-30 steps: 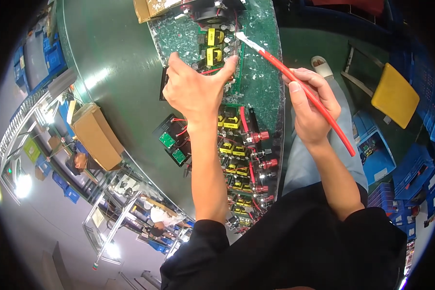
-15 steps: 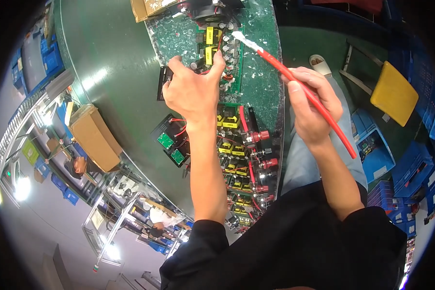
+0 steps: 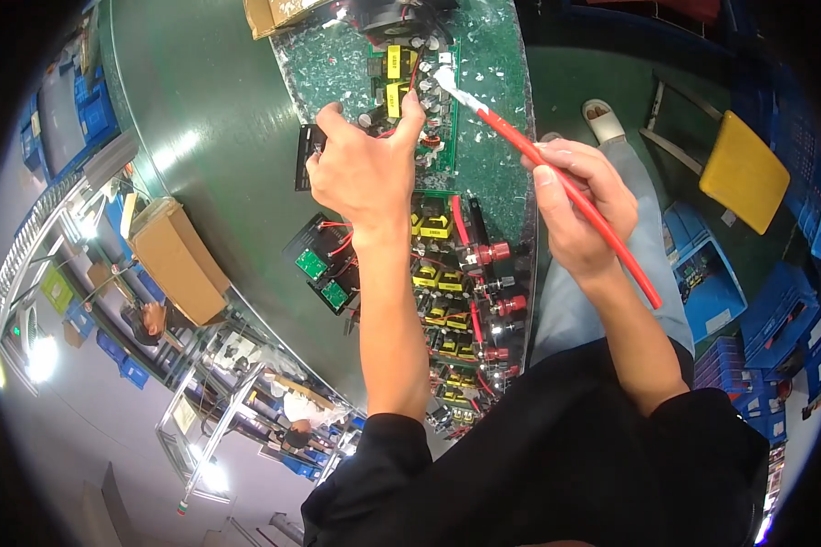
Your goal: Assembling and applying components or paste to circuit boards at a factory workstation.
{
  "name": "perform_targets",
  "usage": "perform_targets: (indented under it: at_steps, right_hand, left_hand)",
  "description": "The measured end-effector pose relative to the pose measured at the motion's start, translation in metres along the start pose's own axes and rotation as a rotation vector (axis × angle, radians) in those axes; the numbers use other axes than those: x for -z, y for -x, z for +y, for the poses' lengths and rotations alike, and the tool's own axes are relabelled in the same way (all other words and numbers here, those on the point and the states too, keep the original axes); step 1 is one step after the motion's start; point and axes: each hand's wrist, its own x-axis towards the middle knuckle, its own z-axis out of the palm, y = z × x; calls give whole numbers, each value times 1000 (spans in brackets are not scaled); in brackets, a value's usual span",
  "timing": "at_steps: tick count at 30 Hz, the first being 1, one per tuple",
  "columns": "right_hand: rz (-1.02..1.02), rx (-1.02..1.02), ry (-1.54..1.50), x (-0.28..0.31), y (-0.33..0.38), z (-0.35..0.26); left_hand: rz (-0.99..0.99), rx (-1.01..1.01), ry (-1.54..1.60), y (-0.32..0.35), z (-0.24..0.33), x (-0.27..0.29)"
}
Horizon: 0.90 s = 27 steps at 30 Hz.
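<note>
My right hand point(image 3: 588, 205) grips a long red stick point(image 3: 556, 169) like a pen. Thick white paste coats its far end point(image 3: 447, 80), which is at the components along the right side of a green circuit board point(image 3: 445, 162). Yellow transformers point(image 3: 393, 62), capacitors and a thin red and black wire stand on that board. Over its left part rests my left hand point(image 3: 360, 169), thumb and forefinger spread apart, the thumb tip by the wire. Its other fingertips are hidden. A black panel point(image 3: 308, 159) lies beside this hand.
Several similar boards point(image 3: 442, 283) with red terminals line the bench nearer me. Black panels with small green boards point(image 3: 312, 264) lie left of my forearm. A fan point(image 3: 397, 18) and a cardboard box point(image 3: 278, 14) sit at the far end. A yellow stool point(image 3: 746, 175) and blue crates point(image 3: 702, 283) stand right.
My right hand has shifted slightly left, and the stick's white end has come a little nearer me, onto the board's components. My left hand has stayed almost still.
</note>
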Motion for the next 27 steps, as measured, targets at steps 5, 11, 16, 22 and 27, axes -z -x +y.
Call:
perform_targets:
  at_steps: [5, 11, 16, 22, 27]
  right_hand:
    - [147, -125, -191, -1, 5, -5]
    - [275, -400, -364, -9, -8, -11]
    - [304, -431, -448, -10, -10, -3]
    - [279, -464, -452, -6, -5, -8]
    - [353, -434, -436, 1, -1, -4]
  left_hand:
    - [-15, 6, -15, 0, 0, 1]
    - [-37, 35, -8, 2, 1, 2]
    - [-44, 61, -21, 1, 4, 3]
    - [-59, 68, -26, 1, 3, 6]
    - [-214, 149, -58, -1, 9, 13]
